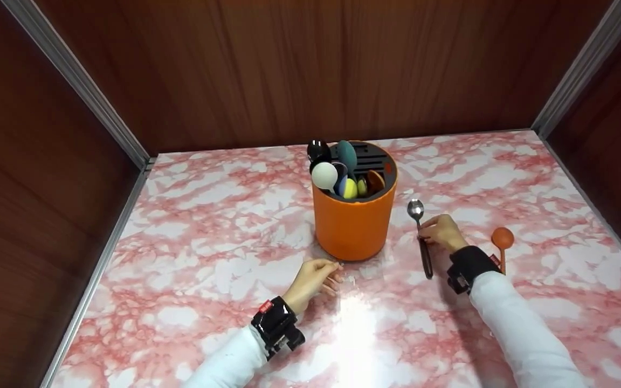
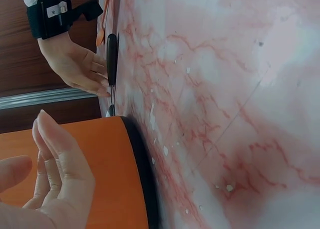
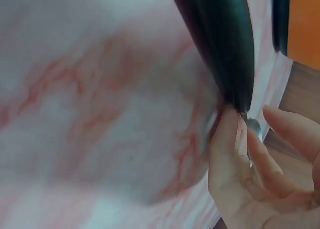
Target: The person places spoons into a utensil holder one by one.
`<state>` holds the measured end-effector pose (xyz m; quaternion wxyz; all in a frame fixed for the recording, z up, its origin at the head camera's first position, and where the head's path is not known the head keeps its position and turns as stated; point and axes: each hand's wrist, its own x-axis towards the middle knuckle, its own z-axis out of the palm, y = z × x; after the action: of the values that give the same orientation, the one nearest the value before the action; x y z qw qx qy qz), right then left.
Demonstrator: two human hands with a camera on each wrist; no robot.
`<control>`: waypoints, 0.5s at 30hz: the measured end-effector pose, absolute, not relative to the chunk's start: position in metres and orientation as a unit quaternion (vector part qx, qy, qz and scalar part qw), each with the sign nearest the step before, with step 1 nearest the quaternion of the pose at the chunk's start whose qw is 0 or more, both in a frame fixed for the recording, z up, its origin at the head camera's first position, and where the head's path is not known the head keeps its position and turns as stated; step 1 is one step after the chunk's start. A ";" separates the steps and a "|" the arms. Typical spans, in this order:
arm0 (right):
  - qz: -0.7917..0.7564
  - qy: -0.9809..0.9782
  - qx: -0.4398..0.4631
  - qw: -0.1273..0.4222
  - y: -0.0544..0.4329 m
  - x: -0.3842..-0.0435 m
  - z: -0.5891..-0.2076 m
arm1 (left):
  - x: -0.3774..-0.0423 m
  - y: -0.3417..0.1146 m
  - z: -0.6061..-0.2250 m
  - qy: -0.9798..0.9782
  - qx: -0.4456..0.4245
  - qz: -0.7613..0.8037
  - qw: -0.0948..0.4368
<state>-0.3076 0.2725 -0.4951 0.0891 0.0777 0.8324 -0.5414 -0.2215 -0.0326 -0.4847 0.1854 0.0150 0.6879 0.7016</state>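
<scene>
A long metal spoon with a dark handle [image 1: 426,258] lies on the marbled table, right of an orange utensil holder [image 1: 351,231]. My right hand [image 1: 442,233] is at the spoon's neck, fingertips right at the end of the handle [image 3: 225,49]; in the right wrist view the thumb stands apart from the fingers. The left wrist view shows that same hand [image 2: 75,66] beside the handle with its fingers fairly straight. Just in front of the holder's base hovers my left hand [image 1: 313,279], loosely bent and holding nothing.
Several utensils stand in the holder, among them a white spoon [image 1: 324,175], a teal one [image 1: 347,154] and a black one [image 1: 318,150]. An orange spoon [image 1: 502,237] lies at the right, partly behind my wrist. Wooden walls [image 1: 289,70] enclose the table's back and sides.
</scene>
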 end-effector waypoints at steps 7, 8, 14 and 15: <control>-0.502 0.857 0.095 0.072 0.271 -0.309 -0.502 | -0.220 -0.034 -0.486 0.691 0.013 0.698 0.189; -0.504 0.855 0.097 0.073 0.271 -0.308 -0.502 | -0.219 -0.033 -0.487 0.691 0.011 0.698 0.190; -0.514 0.844 0.120 0.089 0.271 -0.308 -0.500 | -0.218 -0.033 -0.488 0.685 0.002 0.700 0.201; -0.514 0.844 0.124 0.093 0.271 -0.309 -0.500 | -0.218 -0.033 -0.488 0.684 0.004 0.701 0.202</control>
<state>-0.3086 0.2706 -0.4998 0.0934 0.1242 0.8438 -0.5137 -0.2180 -0.0334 -0.4879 0.2023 0.0039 0.6840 0.7008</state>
